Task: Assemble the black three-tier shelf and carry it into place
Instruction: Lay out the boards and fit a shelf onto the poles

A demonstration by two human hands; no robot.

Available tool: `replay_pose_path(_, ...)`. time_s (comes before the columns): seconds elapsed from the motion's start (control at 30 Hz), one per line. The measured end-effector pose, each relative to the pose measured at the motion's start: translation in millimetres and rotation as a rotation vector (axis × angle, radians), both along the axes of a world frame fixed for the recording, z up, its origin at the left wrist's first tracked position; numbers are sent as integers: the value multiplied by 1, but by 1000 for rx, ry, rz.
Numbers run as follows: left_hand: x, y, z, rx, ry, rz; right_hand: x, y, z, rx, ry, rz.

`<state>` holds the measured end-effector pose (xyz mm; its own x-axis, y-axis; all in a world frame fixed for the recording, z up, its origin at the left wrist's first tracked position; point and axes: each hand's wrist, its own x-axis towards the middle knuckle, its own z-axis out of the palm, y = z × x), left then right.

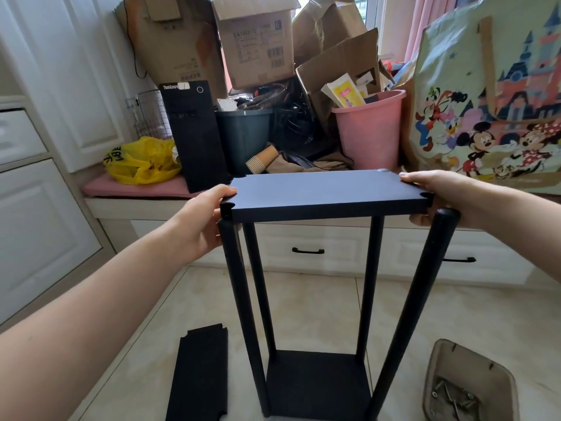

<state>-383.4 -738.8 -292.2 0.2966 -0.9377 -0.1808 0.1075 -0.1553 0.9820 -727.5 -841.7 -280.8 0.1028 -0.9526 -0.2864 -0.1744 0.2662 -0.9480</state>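
black top panel (328, 192) held level at the tops of four upright poles (406, 314), left hand (200, 220) gripping its left edge, right hand (431, 189) gripping its right edge, bottom panel (317, 381) on the tiled floor (312, 299), spare panel (198, 375) lying flat at left, tray of screws (467, 387) at right

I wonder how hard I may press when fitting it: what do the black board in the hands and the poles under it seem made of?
The board looks like laminated or painted wood composite: matt, flat, with a thick square edge and cut-out corners. The poles look like metal tubes in a faintly glossy black coat, round and slim; plastic cannot be ruled out.
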Motion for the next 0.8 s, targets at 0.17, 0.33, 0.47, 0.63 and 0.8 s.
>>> replay_pose_path(0.17,-5,1,-1,21,82,-7,-2,20,-4,35,-214,72)
replay_pose_path(0.33,-10,1,-1,39,71,14,0,35,-5,-3,-171,34)
replay_pose_path(0.47,-10,2,-3,76,101,-24,3,37,-5,-1,-152,-56)
replay_pose_path(0.63,-5,3,-4,96,87,-43,4,36,-5,14,-145,-78)
replay_pose_path(0.8,-1,1,-8,102,130,-43,3,39,-4,42,-71,-11)
